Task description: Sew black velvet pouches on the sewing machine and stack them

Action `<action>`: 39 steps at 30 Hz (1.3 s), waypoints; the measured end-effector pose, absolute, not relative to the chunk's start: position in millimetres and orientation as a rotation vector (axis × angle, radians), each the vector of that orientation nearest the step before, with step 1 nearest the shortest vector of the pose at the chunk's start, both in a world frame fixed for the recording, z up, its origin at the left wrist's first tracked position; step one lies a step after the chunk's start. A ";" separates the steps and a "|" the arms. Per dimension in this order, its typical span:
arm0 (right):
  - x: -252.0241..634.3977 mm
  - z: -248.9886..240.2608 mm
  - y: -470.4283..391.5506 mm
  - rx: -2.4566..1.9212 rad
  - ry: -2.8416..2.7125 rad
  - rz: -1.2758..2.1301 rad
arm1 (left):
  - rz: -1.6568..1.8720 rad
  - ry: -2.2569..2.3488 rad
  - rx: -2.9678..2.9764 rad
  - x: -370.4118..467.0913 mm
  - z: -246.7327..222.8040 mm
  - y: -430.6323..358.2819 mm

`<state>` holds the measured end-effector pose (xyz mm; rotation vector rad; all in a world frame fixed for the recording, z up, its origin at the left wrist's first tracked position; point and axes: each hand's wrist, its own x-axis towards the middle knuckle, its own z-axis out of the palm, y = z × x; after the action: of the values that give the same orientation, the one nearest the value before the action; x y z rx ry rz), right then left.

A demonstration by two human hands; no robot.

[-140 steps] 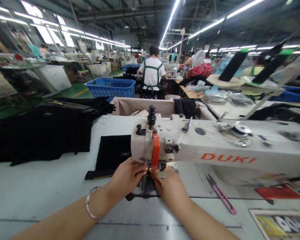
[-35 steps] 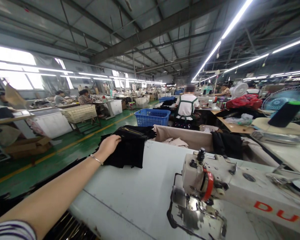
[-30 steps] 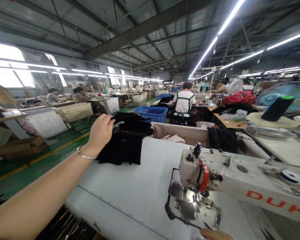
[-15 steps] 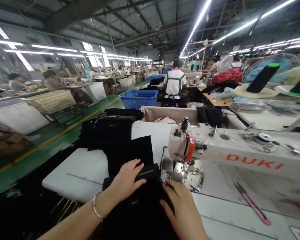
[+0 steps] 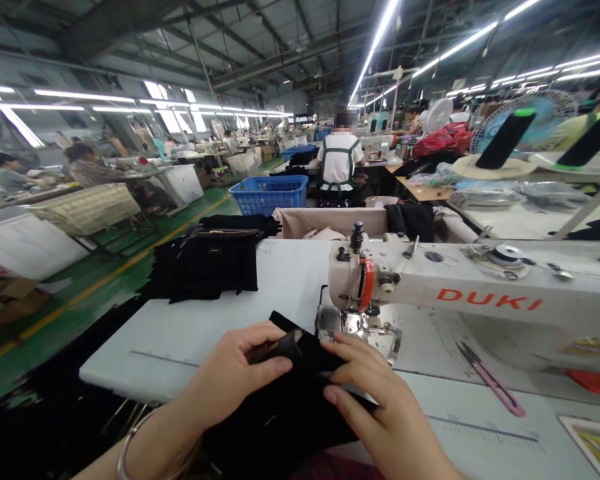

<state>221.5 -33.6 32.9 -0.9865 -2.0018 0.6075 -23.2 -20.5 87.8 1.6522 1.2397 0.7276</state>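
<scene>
A black fabric piece point(image 5: 280, 413) lies at the table's near edge, in front of the sewing machine point(image 5: 430, 280). My left hand point(image 5: 240, 373) grips its folded upper edge between thumb and fingers, where a short metallic strip shows. My right hand point(image 5: 375, 393) holds the right part of the same piece, thumb and fingers close together on the cloth. Just beyond my right fingertips is the metal needle plate point(image 5: 350, 323). A stack of black pieces point(image 5: 215, 260) sits at the far left of the white table point(image 5: 180, 333).
Pink-handled snips point(image 5: 495, 383) lie right of the machine's plate. Behind the table stand a cloth-lined bin point(image 5: 330, 219) and a blue basket point(image 5: 273, 193). A person point(image 5: 339, 160) in a white top sits beyond. Black thread cones point(image 5: 507, 140) stand at the back right.
The black piece has shifted away from the stack and its edge is now folded up. My left hand has gone from lying flat to gripping it. My right-hand fingers have closed on the cloth.
</scene>
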 end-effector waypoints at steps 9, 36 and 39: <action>222.9 59.6 -40.0 -0.839 -1.964 0.362 | 0.959 1.212 1.450 -19.0 87.0 -44.0; 203.8 86.3 -29.9 -0.932 -1.945 0.840 | 0.953 1.256 1.455 -8.0 102.0 -46.5; 199.2 89.4 -41.2 -0.979 -1.907 0.867 | 0.777 1.279 1.474 -14.3 133.6 -37.5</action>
<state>199.2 -41.2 89.4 -0.9791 -1.9072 0.8668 -14.3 -37.5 133.6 1.4743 1.2792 0.7772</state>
